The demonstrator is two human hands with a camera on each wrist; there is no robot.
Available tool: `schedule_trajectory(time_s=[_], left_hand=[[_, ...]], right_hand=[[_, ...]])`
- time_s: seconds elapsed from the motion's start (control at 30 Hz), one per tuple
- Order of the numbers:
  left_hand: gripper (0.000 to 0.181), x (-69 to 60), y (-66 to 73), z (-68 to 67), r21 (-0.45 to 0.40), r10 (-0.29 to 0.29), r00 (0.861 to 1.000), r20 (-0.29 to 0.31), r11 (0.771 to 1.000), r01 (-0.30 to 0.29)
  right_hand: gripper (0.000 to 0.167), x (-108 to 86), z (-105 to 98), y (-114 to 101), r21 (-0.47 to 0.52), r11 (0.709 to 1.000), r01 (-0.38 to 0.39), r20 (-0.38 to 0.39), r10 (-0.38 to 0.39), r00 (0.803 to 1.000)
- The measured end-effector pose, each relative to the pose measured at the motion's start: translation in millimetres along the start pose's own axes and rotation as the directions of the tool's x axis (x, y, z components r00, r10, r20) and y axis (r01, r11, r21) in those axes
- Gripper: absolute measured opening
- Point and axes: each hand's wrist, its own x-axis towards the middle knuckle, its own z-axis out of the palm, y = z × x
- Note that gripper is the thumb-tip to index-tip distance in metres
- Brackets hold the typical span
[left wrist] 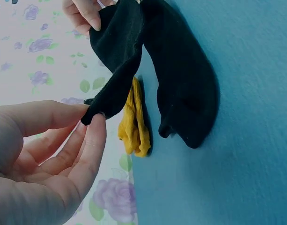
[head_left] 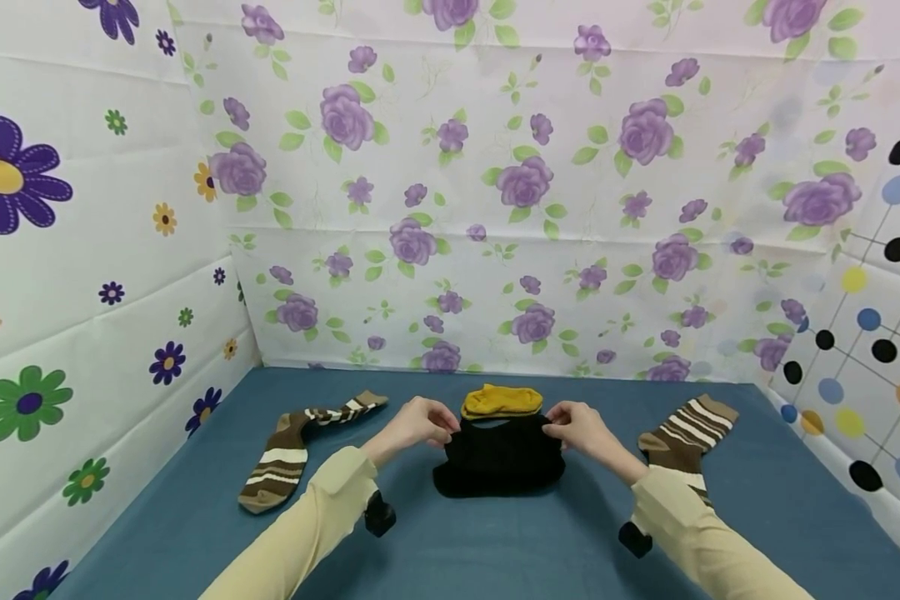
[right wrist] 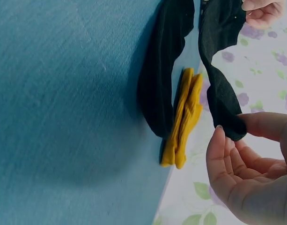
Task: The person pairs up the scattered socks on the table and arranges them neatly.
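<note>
Between both hands a black sock (head_left: 504,437) is stretched and lifted off the table. My left hand (head_left: 422,422) pinches one end of it between thumb and fingertips, as the left wrist view shows on the sock's corner (left wrist: 99,105). At the other end, my right hand (head_left: 581,429) pinches with thumb and fingers; the held end (right wrist: 230,126) hangs in the right wrist view. Below lies more black sock fabric (left wrist: 185,79) on the table; whether it is a separate sock I cannot tell. Just behind sits a folded yellow sock pair (head_left: 501,401).
A brown striped sock (head_left: 273,471) lies bent on the left of the blue-covered table (head_left: 495,550). Its like, another brown striped sock (head_left: 682,442), lies on the right, partly behind the right forearm. Flowered cloth walls (head_left: 450,283) stand at the back and sides.
</note>
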Motion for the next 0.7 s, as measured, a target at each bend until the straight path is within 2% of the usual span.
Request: schedule_trajectory(time_s=[0.17, 0.43, 0.7], left_hand=[[0.013, -5.0, -2.3, -1.5, -0.005, -0.035, 0.999, 0.009, 0.999, 0.035], [0.012, -6.7, -13.7, 3.4, -0.002, -0.002, 0.998, 0.056, 1.0, 0.002], [0.011, -8.6, -22.3, 11.9, 0.015, -0.013, 0.997, 0.07, 1.0, 0.012]], right_hand=[[0.013, -0.5, 5.2, -2.2, -0.015, 0.999, -0.04, 0.013, 0.04, 0.999], [0.011, -4.1, 8.7, -0.5, -0.046, 0.998, -0.051, 0.044, 0.053, 0.998], [0.01, -5.7, 15.9, 8.2, -0.11, 0.991, -0.078, 0.061, 0.085, 0.995]])
